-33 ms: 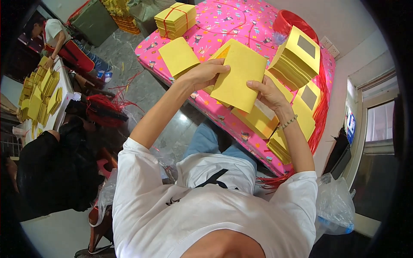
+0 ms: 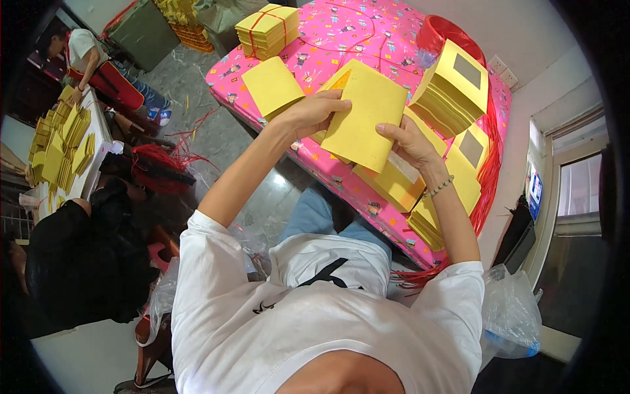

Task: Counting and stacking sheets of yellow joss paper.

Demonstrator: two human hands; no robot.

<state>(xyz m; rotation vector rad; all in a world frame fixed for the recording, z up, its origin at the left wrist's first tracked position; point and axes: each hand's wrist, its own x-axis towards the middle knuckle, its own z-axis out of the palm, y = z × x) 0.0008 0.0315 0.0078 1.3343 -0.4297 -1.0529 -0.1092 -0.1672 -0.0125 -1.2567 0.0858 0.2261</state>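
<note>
At the far left, a co-worker in a white top (image 2: 85,49) is leaning over a white table (image 2: 93,148) piled with yellow bundles (image 2: 62,148), posed just as an instant ago. On the pink mattress (image 2: 328,43), a cord-tied stack (image 2: 268,29) is standing by the far-left edge, and a thin yellow pile (image 2: 272,85) is lying near the near-left edge. Small dark print (image 2: 264,306) is marking the white shirt (image 2: 328,335), too small for me to read. The left hand (image 2: 316,111), partly closed, is pinching the yellow papers (image 2: 367,121), thumb on top; they are staying above the near-left edge, unshifted. The right hand (image 2: 412,143), half curled, is gripping their right side. Beyond, a tall yellow stack (image 2: 449,92) is standing by the right edge, beside red strands (image 2: 487,171). Farther right, a blue-and-white label (image 2: 535,194) is showing illegible print.
</note>
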